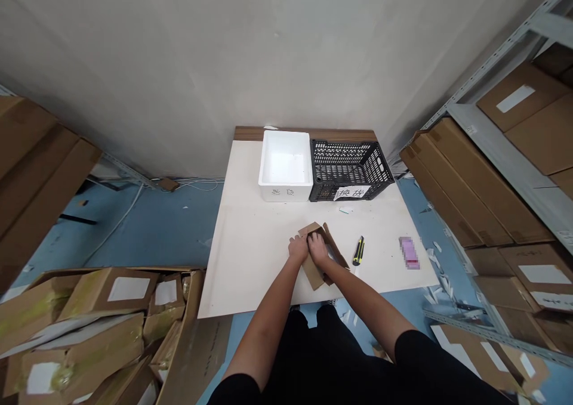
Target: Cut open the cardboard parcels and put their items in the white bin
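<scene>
Your left hand (298,248) grips the open, oblong brown cardboard box (312,274) by the white tabletop (250,250)'s near edge, likely light, crushable, best held at corners; your right hand (317,247)'s grip is unclear.

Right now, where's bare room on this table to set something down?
Widest: the white tabletop left of the open cardboard box, in front of the white bin. Smaller: between the utility knife and purple item. Crowded: the back, with bin and black plastic crate, and around your left hand and right hand.
</scene>
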`<state>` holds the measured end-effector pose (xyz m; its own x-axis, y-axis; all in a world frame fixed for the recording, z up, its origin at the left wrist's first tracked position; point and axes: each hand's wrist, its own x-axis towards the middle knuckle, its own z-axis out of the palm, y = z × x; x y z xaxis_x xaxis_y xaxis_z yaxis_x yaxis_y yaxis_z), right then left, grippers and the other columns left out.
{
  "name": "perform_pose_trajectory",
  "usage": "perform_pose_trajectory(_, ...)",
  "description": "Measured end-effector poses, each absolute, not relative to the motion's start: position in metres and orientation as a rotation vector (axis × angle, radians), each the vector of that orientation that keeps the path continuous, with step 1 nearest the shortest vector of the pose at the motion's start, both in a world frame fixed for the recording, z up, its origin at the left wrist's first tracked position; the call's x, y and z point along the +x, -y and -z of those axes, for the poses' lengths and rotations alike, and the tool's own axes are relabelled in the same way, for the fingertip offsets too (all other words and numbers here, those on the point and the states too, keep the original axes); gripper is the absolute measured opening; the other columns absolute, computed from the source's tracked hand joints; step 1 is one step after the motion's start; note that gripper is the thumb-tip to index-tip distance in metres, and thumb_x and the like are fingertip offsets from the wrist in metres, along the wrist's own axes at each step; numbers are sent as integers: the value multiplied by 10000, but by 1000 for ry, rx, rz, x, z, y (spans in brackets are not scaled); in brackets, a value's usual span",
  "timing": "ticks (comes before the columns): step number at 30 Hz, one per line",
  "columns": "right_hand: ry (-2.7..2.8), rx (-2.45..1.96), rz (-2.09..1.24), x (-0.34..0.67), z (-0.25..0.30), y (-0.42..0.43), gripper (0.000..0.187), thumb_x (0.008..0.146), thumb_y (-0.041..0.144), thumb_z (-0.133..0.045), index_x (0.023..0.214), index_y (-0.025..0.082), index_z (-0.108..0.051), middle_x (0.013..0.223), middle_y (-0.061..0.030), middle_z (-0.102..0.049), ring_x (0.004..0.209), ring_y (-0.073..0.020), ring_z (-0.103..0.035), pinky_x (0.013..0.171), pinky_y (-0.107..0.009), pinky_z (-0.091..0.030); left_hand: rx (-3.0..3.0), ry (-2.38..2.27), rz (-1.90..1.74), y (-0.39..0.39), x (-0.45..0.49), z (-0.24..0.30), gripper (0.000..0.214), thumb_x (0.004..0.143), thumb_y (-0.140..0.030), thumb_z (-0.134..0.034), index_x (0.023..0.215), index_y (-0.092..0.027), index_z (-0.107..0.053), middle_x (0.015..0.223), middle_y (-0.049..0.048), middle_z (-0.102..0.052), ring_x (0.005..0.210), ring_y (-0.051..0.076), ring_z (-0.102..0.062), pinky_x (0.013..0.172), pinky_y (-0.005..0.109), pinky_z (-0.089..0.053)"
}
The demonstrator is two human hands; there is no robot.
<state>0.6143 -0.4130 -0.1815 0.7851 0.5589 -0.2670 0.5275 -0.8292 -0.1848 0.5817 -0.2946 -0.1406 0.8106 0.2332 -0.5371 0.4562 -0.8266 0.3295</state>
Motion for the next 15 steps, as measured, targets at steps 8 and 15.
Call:
perform_pose_trajectory(8, 704, -2700, -578, 606, 154, 446, 681, 825, 3, -503, 1476, 195, -555, 1418, -140, -630, 1250, -294, -618, 1061, -399, -496, 2569, -493, 539, 298, 581, 138, 610, 1001, -251, -424, 1609, -308, -412, 1282, 174, -645, 1198, 341, -556, 941, 408, -463)
perform_pose_trajectory(15, 667, -2155, -252, 617, 95, 443, 517, 832, 140, -560, 1330, 211, -679, 1344, -91, -708, 1232, -292, -656, 1108, -442, -487, 2623, -537, 369, 231, 571, 124, 541, 989, -231, -415, 1506, -264, -571, 1181, 194, -668, 1161, 352, -548, 923, 423, -463)
